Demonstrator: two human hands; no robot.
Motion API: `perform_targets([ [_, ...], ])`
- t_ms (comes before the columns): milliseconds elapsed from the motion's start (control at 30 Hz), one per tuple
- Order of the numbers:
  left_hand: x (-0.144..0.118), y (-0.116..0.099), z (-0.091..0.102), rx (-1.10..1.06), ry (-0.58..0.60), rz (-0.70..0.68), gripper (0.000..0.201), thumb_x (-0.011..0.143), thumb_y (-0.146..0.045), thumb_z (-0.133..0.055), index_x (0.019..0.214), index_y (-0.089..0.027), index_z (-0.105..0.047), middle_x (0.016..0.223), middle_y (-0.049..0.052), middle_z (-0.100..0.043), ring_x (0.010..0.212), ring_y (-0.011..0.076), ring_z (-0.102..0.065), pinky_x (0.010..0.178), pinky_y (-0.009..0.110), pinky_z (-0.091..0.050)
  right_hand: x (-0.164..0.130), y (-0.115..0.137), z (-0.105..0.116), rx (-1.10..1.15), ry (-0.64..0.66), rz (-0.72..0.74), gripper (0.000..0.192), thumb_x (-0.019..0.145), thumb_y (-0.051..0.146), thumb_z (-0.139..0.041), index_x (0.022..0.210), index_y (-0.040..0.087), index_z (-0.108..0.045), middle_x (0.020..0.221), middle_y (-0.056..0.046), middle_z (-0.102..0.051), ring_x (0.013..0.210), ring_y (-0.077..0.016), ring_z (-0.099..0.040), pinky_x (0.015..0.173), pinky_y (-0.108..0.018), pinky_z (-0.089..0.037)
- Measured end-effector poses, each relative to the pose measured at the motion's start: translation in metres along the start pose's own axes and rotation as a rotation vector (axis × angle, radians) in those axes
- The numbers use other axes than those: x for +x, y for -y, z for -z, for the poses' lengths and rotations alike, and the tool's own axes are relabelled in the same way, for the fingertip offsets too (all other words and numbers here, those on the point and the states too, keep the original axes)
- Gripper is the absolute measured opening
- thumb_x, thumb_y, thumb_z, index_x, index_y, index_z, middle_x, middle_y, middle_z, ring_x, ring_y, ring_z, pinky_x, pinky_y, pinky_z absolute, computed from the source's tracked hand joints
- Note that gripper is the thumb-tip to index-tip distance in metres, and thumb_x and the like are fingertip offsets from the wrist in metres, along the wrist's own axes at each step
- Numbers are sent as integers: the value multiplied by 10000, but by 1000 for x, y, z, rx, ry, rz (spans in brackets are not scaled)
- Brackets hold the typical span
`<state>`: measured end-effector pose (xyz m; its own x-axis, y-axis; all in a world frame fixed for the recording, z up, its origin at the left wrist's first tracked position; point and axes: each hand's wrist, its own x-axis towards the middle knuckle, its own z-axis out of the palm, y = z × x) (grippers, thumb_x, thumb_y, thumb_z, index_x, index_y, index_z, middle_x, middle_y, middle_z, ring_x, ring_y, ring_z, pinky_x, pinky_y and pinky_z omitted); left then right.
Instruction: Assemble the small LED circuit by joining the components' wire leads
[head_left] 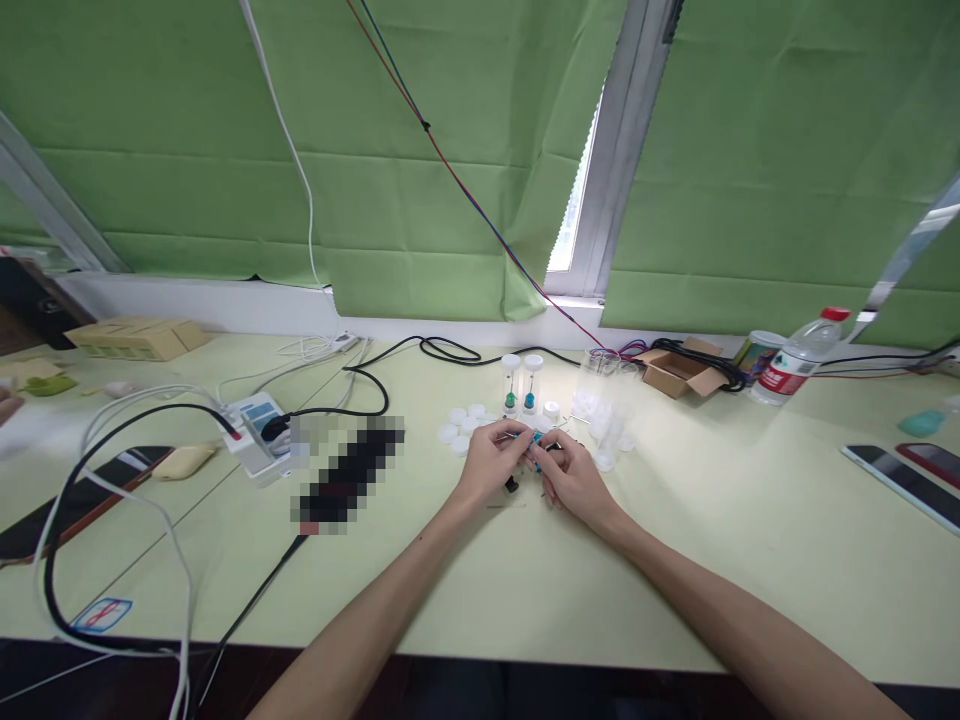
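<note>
My left hand (491,462) and my right hand (571,476) meet over the middle of the pale green table (712,560). Both pinch a small blue part (534,445) between their fingertips; its shape is too small to make out. A small black piece (511,486) lies just under my left hand. Behind the hands stand two clear tubes with white caps (522,383), one with a green piece inside, one with a blue one. Several loose white caps (461,425) lie to their left. Empty clear tubes (609,415) stand to the right.
A white power strip (255,432) with black and white cables sits at left, next to a blurred dark object (349,472). Phones lie at the left edge (75,505) and right edge (900,480). An open cardboard box (675,372) and a water bottle (799,368) stand at back right.
</note>
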<state>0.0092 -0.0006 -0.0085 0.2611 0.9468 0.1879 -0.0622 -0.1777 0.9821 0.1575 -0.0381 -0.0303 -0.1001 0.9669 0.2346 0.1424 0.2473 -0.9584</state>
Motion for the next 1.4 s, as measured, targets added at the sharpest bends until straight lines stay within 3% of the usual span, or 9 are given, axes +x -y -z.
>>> perform_targets([
  [367, -2, -6, -3, -10, 36, 39, 253, 726, -406, -721, 732, -157, -673, 667, 33, -656, 574, 158, -635, 624, 298, -538, 2, -6, -1, -45, -7, 18, 476, 945, 598, -401, 660, 222, -471, 384, 58, -445, 316, -113, -426, 387, -234, -381],
  [733, -1, -3, -1, -1, -6, 6, 232, 739, -382, -708, 725, -155, -662, 722, 36, -654, 562, 142, -619, 592, 279, -526, -1, -1, 0, 19, 16, -21, 307, 887, 524, -560, 925, 236, -462, 456, 103, -495, 327, -107, -427, 377, -217, -382],
  [1100, -1, -1, 0, 21, 42, 3, 231, 760, -391, -690, 740, -162, -673, 723, 42, -661, 578, 147, -616, 616, 288, -527, 0, 1, 0, -33, 21, 16, 322, 913, 533, -506, 811, 228, -494, 410, 83, -472, 323, -112, -427, 388, -230, -378],
  [1400, -1, -4, -2, 2, 6, 20, 237, 730, -394, -713, 713, -162, -670, 699, 40, -663, 555, 144, -615, 600, 291, -536, 0, 3, 0, -47, 5, -10, 346, 919, 545, -489, 796, 223, -528, 405, 74, -462, 331, -120, -433, 396, -245, -396],
])
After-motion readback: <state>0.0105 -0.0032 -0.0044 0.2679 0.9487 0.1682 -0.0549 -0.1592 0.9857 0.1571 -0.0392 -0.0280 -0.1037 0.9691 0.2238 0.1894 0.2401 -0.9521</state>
